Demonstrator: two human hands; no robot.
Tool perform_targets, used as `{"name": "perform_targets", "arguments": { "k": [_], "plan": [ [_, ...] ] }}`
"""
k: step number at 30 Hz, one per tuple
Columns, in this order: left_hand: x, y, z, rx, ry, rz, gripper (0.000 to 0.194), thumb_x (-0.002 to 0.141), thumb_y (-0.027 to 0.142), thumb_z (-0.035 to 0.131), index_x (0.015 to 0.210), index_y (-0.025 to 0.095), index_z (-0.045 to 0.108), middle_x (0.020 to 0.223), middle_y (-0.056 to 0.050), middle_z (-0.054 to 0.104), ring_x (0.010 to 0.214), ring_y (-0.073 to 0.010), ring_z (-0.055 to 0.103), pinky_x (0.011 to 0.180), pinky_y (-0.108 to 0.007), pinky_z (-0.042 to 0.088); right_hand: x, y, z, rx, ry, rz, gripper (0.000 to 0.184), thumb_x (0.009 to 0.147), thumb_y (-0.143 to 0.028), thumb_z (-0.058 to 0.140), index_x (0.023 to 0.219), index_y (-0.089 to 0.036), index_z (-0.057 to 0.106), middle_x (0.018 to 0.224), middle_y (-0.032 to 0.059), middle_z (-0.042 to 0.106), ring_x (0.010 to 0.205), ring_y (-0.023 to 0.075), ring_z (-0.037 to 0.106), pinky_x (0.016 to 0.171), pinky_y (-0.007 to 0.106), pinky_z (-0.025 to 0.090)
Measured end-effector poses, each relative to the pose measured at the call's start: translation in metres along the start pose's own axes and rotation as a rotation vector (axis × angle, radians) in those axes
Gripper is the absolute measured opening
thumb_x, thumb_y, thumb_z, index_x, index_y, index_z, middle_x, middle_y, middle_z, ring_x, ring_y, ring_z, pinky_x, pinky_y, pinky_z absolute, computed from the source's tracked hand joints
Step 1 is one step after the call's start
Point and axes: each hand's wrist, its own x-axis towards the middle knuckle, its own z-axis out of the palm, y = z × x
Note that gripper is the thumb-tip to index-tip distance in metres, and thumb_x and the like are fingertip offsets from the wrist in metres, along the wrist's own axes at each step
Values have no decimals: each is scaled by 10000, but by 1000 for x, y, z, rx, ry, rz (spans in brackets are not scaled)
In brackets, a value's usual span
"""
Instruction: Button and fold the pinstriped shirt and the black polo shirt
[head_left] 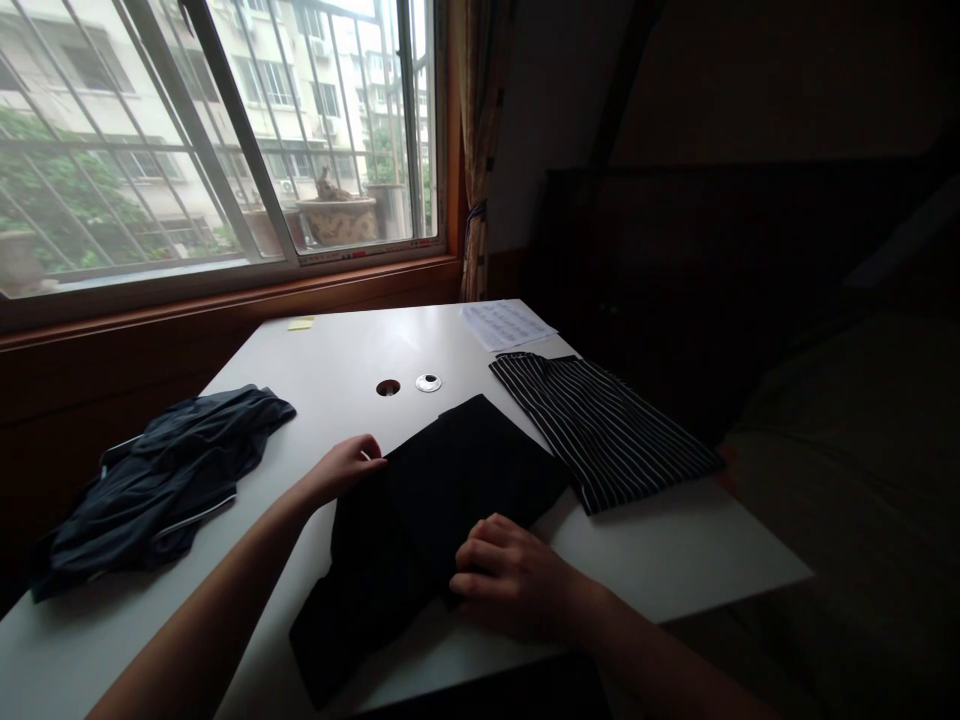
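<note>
A black garment [457,470] lies partly folded on the white table [337,375]; its kind is hard to make out in the dark fabric. At its upper left edge my left hand [349,468] is closed, pinching the cloth between thumb and fingers. My right hand [510,575] has its fingers curled on the garment's lower right edge, gripping the fabric there. One dark part of the garment hangs out toward the lower left, below my left forearm.
A crumpled dark blue garment [165,480] lies on the left. To the right is a folded black-and-white striped garment [600,425]. Printed paper sheets [506,325], a yellow note [301,323], a cable hole [388,388] and its round cover [428,383] are farther back, near the window [225,150].
</note>
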Motion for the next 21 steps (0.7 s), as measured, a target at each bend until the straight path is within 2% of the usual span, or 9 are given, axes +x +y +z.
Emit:
{"name": "perform_targets", "arguments": {
  "k": [4, 7, 15, 21],
  "plan": [
    [0, 4, 3, 14, -9, 45, 454, 789, 591, 623, 960, 181, 718, 961, -93, 730, 862, -261, 664, 726, -334, 501, -1, -1, 4, -92, -35, 27, 253, 939, -313, 617, 1184, -248, 601, 1073, 33, 671, 956, 205, 556, 881, 390, 411],
    [1, 8, 2, 37, 4, 52, 447, 783, 594, 631, 922, 183, 737, 945, -90, 732, 861, -266, 662, 738, -337, 491, 0, -1, 7, -158, -12, 14, 283, 939, -293, 610, 1216, -237, 596, 1091, 45, 675, 960, 219, 559, 867, 398, 420],
    [6, 7, 2, 79, 22, 61, 368, 765, 535, 642, 878, 193, 715, 901, -65, 709, 811, -247, 651, 684, -320, 492, 6, 3, 10, -178, 146, -65, 141, 940, -165, 597, 1072, -162, 646, 893, 44, 687, 803, 180, 581, 740, 359, 452],
    [6, 6, 2, 88, 68, 103, 305, 777, 477, 617, 869, 200, 705, 949, -69, 685, 829, -238, 647, 692, -316, 503, 11, 2, -1, -60, 320, 12, 158, 910, -192, 594, 1059, -170, 637, 850, 47, 674, 790, 191, 594, 744, 360, 487]
  ]
}}
